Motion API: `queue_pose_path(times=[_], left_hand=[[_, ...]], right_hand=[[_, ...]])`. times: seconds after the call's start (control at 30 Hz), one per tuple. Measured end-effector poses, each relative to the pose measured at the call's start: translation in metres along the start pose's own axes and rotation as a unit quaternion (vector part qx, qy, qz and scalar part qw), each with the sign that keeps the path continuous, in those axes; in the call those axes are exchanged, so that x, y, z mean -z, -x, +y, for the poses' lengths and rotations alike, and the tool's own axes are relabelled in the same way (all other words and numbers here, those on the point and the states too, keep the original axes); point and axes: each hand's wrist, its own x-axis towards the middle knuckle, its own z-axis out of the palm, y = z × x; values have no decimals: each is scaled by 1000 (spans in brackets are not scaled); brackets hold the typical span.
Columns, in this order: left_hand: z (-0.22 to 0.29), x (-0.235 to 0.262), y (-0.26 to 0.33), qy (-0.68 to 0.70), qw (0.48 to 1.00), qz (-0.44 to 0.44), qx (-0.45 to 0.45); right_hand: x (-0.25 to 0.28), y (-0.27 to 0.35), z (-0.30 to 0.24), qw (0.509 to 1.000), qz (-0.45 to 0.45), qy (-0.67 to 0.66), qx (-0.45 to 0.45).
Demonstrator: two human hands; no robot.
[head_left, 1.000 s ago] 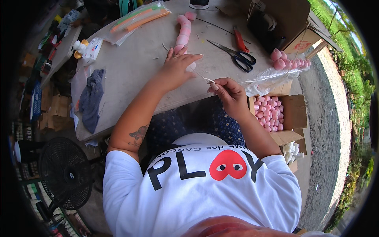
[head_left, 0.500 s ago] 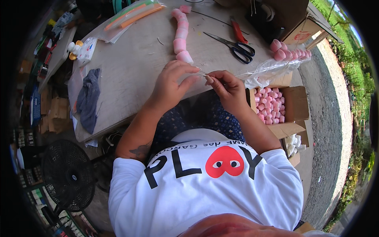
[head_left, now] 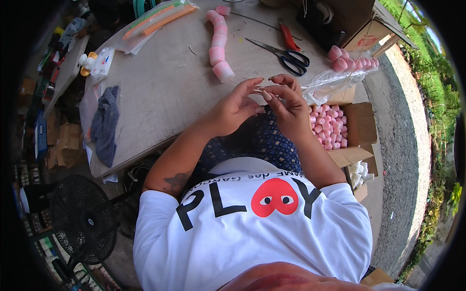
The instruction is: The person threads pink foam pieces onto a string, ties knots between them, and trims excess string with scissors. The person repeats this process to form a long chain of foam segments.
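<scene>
A row of pink and white marshmallow-shaped pieces point(head_left: 219, 40) lies on the table, strung end to end. From its near end a thin clear string point(head_left: 235, 83) runs to my hands. My right hand point(head_left: 291, 109) pinches the string between thumb and index finger, with its other fingers raised. Beside it, my left hand point(head_left: 237, 107) has its thumb and index finger apart, the fingertips close to the string. Whether they touch it is hard to see. Both hands are just above the table's near edge.
Black-handled scissors point(head_left: 292, 61) and a red-handled tool point(head_left: 287, 36) lie beyond my right hand. More pink pieces point(head_left: 340, 59) sit on clear plastic, and a cardboard box point(head_left: 361, 123) holds many. A grey cloth point(head_left: 106, 126) hangs at the left edge, near a fan point(head_left: 83, 218).
My hands have shifted slightly right. My left fingers have spread, and my right fingers have lifted while the pinch stays. The view has moved slightly.
</scene>
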Motion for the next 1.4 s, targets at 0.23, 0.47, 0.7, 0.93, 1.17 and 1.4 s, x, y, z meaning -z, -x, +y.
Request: queue_pose_path(times=[0.23, 0.47, 0.7, 0.93, 1.17, 1.4], left_hand=[[8, 18, -4, -392, 901, 57, -176], [-1, 24, -10, -239, 954, 78, -164], [-10, 22, -4, -39, 994, 47, -96], [-31, 17, -7, -152, 970, 159, -106], [-23, 17, -9, -182, 955, 207, -113], [-20, 14, -6, -249, 929, 215, -167]], right_hand=[[5, -3, 3, 995, -47, 65, -65], [-9, -10, -3, 936, -179, -234, -191], [-17, -11, 0, 978, -159, -93, -98], [-30, -14, -7, 984, -67, 144, 82], [-18, -13, -5, 941, -163, -247, -166], [-11, -23, 2, 929, -214, -234, -193]])
